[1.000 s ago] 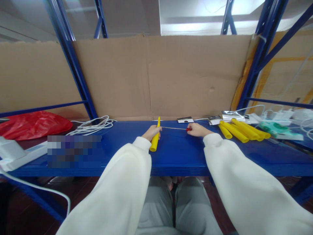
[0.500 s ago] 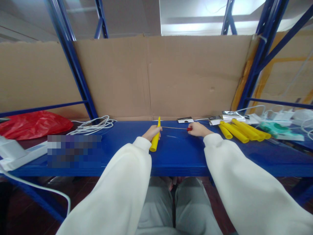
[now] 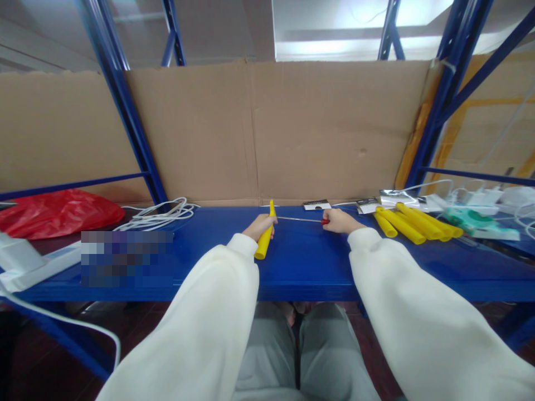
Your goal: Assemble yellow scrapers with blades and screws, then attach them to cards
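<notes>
My left hand [image 3: 259, 227] is closed around a yellow tapered tube [image 3: 263, 244], its wide end toward me and its narrow end pointing away. In my right hand [image 3: 337, 221] is the red handle of a screwdriver [image 3: 301, 219], fingers wrapped round it. The thin metal shaft runs level to the left and meets the tube's side by my left thumb. Whether the tip sits in the tube or only touches it, I cannot tell. Both hands are just above the blue tabletop [image 3: 305, 253].
Several yellow tubes [image 3: 403, 227] lie at the right, beside small black-and-white packets [image 3: 316, 205] and a green-and-white item [image 3: 476, 224]. Leftward are a coiled white cable [image 3: 175, 210], a red plastic bag [image 3: 67, 213] and a white power strip [image 3: 45, 267]. Cardboard [image 3: 292, 133] stands behind.
Hardly anything differs. The tube in my left hand has tilted very slightly, and my right hand with the screwdriver has shifted a touch to the right.
</notes>
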